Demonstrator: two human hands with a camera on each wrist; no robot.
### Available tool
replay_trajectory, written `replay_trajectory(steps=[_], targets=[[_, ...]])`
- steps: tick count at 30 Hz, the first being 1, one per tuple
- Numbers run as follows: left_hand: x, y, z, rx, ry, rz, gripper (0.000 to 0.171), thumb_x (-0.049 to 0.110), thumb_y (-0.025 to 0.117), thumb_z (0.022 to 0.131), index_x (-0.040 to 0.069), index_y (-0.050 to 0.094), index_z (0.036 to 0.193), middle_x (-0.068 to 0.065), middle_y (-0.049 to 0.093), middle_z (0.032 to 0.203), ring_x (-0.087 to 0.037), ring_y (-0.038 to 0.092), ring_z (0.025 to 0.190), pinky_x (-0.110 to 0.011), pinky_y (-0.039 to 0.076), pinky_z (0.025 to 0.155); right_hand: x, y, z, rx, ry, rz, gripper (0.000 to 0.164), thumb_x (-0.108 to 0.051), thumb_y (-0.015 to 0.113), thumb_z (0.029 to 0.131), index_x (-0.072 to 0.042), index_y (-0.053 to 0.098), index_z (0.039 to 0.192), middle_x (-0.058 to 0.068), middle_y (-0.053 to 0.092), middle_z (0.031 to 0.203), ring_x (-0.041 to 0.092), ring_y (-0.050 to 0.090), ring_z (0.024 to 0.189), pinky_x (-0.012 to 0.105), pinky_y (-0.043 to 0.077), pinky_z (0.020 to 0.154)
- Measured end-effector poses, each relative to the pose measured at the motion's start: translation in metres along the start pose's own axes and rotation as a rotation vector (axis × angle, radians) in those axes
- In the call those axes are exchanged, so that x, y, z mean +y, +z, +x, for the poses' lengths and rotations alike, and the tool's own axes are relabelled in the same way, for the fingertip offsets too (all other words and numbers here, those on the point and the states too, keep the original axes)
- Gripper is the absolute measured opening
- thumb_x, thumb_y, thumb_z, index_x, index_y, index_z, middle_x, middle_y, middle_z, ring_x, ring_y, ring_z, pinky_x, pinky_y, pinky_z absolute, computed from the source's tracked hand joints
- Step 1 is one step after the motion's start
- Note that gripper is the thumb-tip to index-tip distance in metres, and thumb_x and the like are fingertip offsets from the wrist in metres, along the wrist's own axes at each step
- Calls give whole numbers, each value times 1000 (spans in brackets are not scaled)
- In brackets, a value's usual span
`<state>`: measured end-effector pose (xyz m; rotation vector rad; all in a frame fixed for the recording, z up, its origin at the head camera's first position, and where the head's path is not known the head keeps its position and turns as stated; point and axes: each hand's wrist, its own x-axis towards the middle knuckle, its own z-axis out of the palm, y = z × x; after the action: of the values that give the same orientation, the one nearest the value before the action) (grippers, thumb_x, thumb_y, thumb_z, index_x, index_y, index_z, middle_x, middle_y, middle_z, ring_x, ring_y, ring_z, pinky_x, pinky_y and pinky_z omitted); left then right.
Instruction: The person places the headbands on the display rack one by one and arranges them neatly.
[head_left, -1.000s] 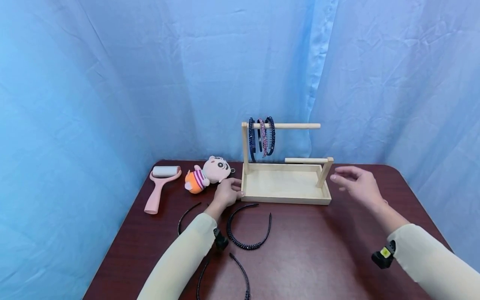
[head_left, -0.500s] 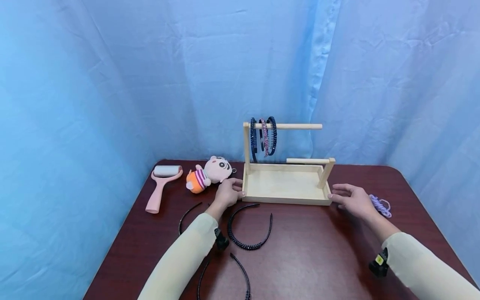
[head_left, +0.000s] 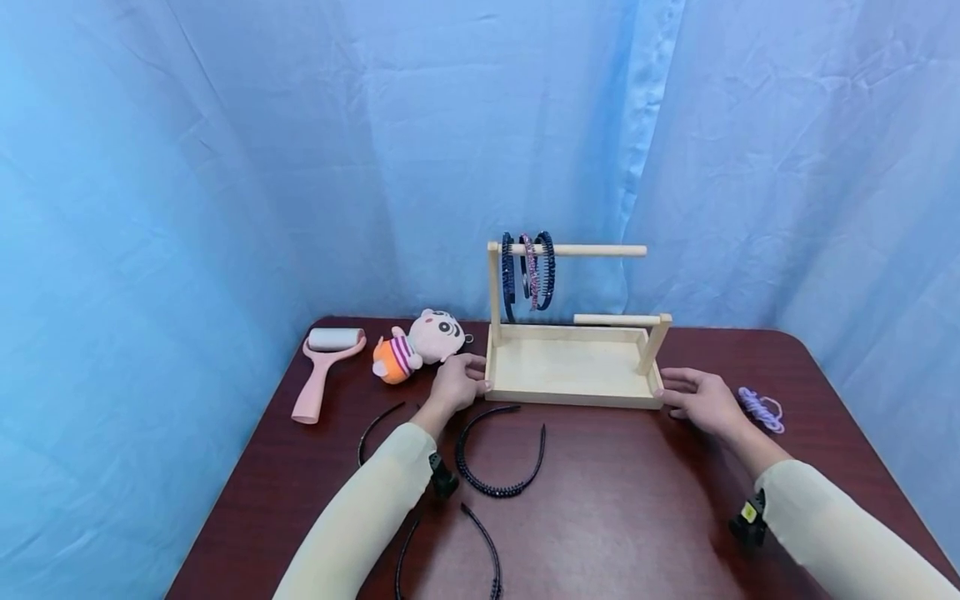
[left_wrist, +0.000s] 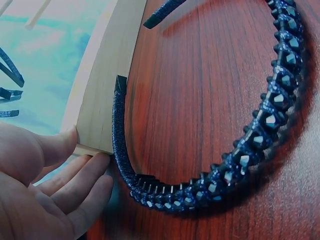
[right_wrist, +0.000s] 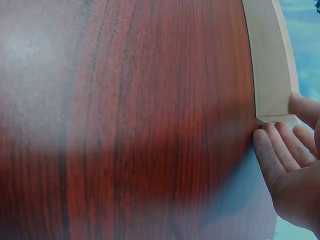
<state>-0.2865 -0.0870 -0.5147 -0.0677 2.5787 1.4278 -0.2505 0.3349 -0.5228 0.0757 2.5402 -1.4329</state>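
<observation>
Head view alone shows purple cord (head_left: 761, 410); left grip (head_left: 453, 383) and right grip (head_left: 703, 400) spread against rack (head_left: 567, 365).

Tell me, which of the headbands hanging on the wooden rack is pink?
The speckled pink headband on the upper bar, with dark headbands on both sides; only its band shows pink.

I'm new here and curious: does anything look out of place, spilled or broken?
Nothing looks spilled or broken. Mildly odd: dark headbands lie loose on the table in front of the wooden rack while others hang from its upper bar, and the plush toy is lying down.
</observation>
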Motion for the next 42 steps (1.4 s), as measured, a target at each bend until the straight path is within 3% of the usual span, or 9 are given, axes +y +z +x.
replay_trajectory(steps=[11,19,24,27,34,42], targets=[[-2,-9,0,-30,46,27,45,8,73,95,4,61,139,-17,73,115,-26,74,99,-36,60,82,-12,4,7,-24,39,14,61,-25,68,101,1,45,152,33,53,145,31,70,109,42,62,85],[-4,-30,-12,-70,119,54,38,12,70,97,3,65,133,-13,76,110,-23,74,95,-36,59,83,-20,6,7,-50,48,-1,60,-22,66,102,2,44,152,34,51,145,30,69,107,42,62,85],[-6,-58,-31,-69,199,85,33,13,71,96,2,69,128,-10,77,107,-22,72,100,-38,58,87,-20,4,6,-48,34,-9,59,-21,66,102,3,43,152,34,51,146,29,70,105,42,62,84],[-13,-77,-45,-66,208,104,32,14,71,97,3,70,127,-9,76,109,-22,72,100,-39,58,87,-19,2,5,-50,31,-12,59,-21,66,102,3,44,152,34,51,146,29,69,106,42,62,84],[-45,-112,-74,-42,186,164,32,19,72,97,6,71,127,-5,75,110,-18,69,96,-38,59,83,-15,-2,2,-44,32,-16,61,-23,67,102,4,43,151,35,51,146,31,69,107,42,62,84],[-80,-134,-112,-48,181,185,27,13,72,96,5,72,122,-5,74,107,-18,68,93,-34,57,77,-6,-1,0,-49,26,-18,61,-24,66,102,3,43,152,35,50,147,30,70,107,41,62,82]])
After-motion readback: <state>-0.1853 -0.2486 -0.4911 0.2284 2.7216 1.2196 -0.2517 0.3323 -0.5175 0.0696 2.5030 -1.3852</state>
